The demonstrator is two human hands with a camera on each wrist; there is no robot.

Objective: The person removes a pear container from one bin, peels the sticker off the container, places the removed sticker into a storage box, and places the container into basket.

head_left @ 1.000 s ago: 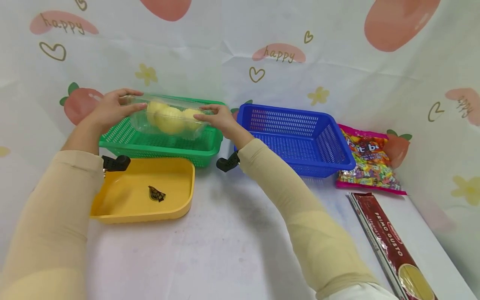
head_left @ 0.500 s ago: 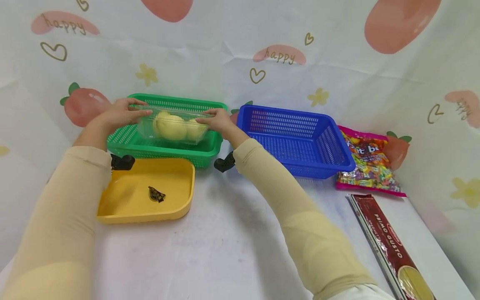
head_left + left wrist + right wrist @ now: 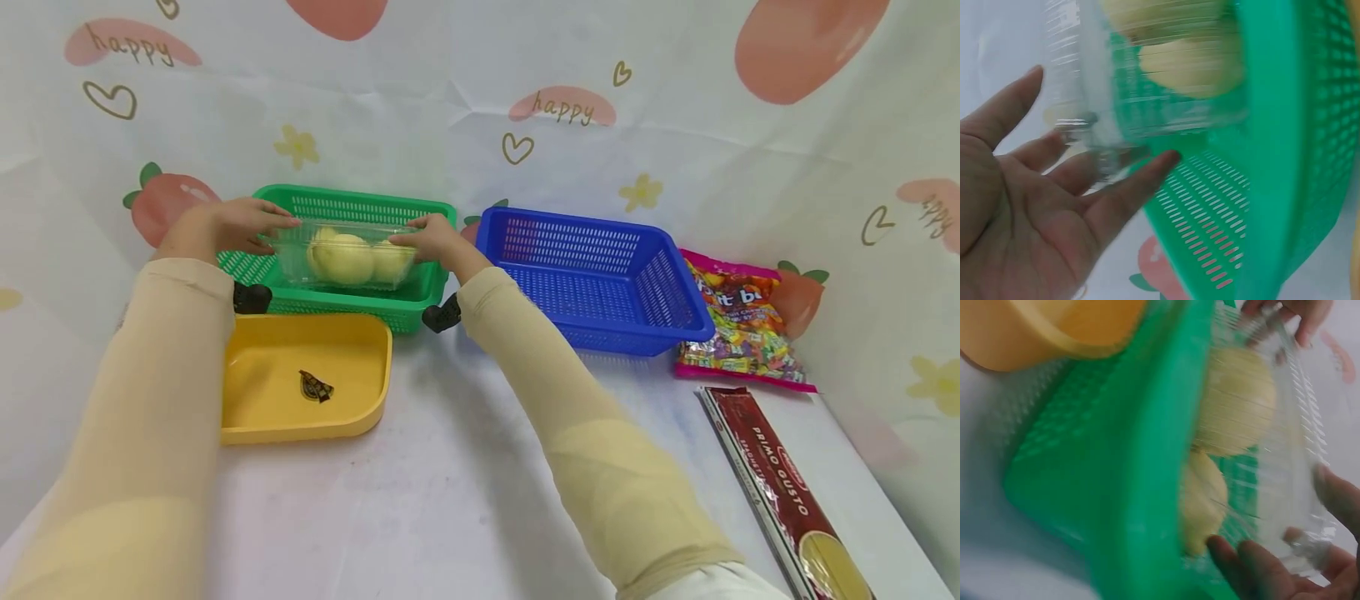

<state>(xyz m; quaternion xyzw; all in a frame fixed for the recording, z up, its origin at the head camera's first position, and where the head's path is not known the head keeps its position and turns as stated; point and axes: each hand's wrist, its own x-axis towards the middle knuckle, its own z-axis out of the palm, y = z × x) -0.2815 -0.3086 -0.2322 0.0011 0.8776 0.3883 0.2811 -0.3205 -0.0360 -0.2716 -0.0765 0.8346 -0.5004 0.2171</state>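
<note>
A clear plastic box [image 3: 296, 262] holding pale yellow round fruits [image 3: 345, 259] sits low in the green basket [image 3: 405, 317]. At its left end is my left hand [image 3: 238, 225]; in the left wrist view its fingers are spread and fairly straight, fingertips close beside the box end. My right hand [image 3: 441, 240] grips the box's right end, thumb on one side and fingers on the other, as the right wrist view shows. Some of the fruit is hidden behind the basket's rim in the right wrist view.
A yellow tray [image 3: 352, 333] stands in front of the green basket. To the right are a blue basket [image 3: 600, 333], a bag of candy [image 3: 738, 325] and a pack of spaghetti [image 3: 787, 492]. A printed cloth [image 3: 420, 67] hangs behind.
The box has gone down and slightly right into the green basket, both hands moving with it. Most recently the left hand's fingers have loosened from the box's left end.
</note>
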